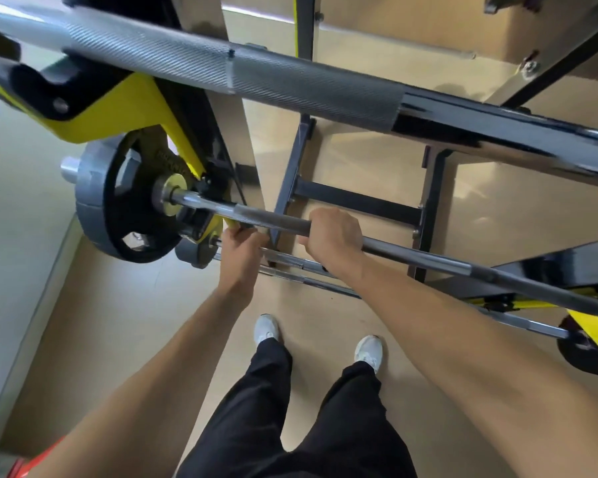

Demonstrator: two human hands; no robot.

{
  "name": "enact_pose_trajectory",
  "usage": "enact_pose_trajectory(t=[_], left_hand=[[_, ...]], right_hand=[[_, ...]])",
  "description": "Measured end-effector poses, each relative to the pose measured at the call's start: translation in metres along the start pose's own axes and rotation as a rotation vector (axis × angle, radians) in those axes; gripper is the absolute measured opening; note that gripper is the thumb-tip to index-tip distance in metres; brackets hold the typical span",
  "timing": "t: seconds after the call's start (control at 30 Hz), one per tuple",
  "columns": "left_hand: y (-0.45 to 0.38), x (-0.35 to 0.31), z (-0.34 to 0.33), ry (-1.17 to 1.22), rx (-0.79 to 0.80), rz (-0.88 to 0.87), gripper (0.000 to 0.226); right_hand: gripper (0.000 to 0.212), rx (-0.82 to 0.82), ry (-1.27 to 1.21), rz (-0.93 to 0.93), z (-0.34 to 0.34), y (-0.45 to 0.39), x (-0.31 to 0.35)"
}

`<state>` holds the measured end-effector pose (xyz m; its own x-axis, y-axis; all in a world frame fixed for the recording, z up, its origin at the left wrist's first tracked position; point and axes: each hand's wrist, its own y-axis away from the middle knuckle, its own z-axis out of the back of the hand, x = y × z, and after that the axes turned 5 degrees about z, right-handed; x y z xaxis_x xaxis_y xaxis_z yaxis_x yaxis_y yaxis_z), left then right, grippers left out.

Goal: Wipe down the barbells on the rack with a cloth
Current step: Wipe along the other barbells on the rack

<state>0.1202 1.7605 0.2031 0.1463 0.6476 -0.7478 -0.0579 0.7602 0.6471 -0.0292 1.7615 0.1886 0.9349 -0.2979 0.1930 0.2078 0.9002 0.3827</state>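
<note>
A thick knurled barbell [290,81] crosses the top of the view, close to the camera, resting on the yellow and black rack [125,108]. Below it a thinner barbell [266,217] carries a grey and black weight plate [107,201] at its left end. My right hand [332,236] grips this bar's knurled shaft from above. My left hand [242,250] is curled just left of it and lower, over the lower barbell [297,262] beside a yellow rack arm. What lies inside its fingers is hidden. No cloth shows in either hand.
A further thin bar [311,282] lies below the lower one. A black frame [356,201] stands on the tan floor behind the bars. My white shoes [266,327] are close to the rack. A pale wall [11,219] runs along the left. Something red [35,457] sits at the bottom left.
</note>
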Motion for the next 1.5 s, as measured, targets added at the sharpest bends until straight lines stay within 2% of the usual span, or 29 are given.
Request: enact_pose_trajectory(t=[0.07,0.13,0.3,0.37,0.43,0.53,0.6,0.67,0.77,0.83,0.97,1.07,1.17,1.27,1.37,1.43,1.5], left_hand=[[-0.007,-0.005,0.005,0.033,0.075,0.007,0.038],[-0.010,-0.006,0.008,0.029,0.149,0.040,0.035],[-0.016,-0.001,0.009,0.117,0.273,0.174,0.054],[-0.020,0.003,0.007,0.133,0.284,0.204,0.049],[-0.019,0.005,0.003,0.129,0.302,0.238,0.041],[-0.018,0.010,-0.004,0.107,0.366,0.278,0.036],[-0.019,0.010,-0.007,0.114,0.395,0.300,0.037],[-0.021,0.011,-0.007,0.117,0.404,0.307,0.037],[-0.022,0.014,0.001,0.086,0.370,0.296,0.031],[-0.025,0.018,0.011,0.080,0.344,0.292,0.028],[-0.033,0.026,0.031,0.103,0.321,0.296,0.026],[-0.034,0.029,0.041,0.140,0.297,0.279,0.018],[-0.036,0.028,0.053,0.301,0.246,0.317,0.021],[-0.034,0.019,0.061,0.601,0.320,0.370,0.025],[-0.036,0.008,0.060,0.744,0.331,0.361,0.037],[-0.037,0.003,0.061,0.758,0.276,0.338,0.038],[-0.038,0.001,0.066,0.741,0.240,0.339,0.039]], right_hand=[[0.027,-0.042,-0.009,-0.027,-0.004,-0.001,0.008],[0.025,-0.073,-0.031,-0.041,-0.007,-0.001,0.011],[0.034,-0.126,-0.194,0.035,-0.009,0.002,0.025],[0.052,-0.089,-0.221,0.148,-0.006,0.003,0.018],[0.077,0.051,-0.157,0.326,0.002,0.006,0.002],[0.104,0.181,0.115,0.433,0.012,0.008,-0.021],[0.096,0.217,0.227,0.368,0.015,0.007,-0.028],[0.067,0.237,0.125,0.283,0.018,0.002,-0.021],[0.025,0.164,-0.004,0.210,0.015,-0.004,0.005],[0.020,0.132,-0.018,0.178,0.014,-0.006,0.017],[0.030,0.138,-0.026,0.222,0.020,-0.013,0.042],[0.027,0.082,-0.074,0.290,0.021,-0.025,0.100],[0.021,-0.050,-0.165,0.131,0.015,-0.032,0.146],[0.021,-0.133,-0.187,0.047,0.005,-0.029,0.157],[0.040,-0.193,-0.242,0.139,-0.003,-0.023,0.153],[0.062,-0.202,-0.359,0.210,-0.007,-0.015,0.146],[0.076,-0.288,-0.332,0.242,-0.010,0.000,0.137]])
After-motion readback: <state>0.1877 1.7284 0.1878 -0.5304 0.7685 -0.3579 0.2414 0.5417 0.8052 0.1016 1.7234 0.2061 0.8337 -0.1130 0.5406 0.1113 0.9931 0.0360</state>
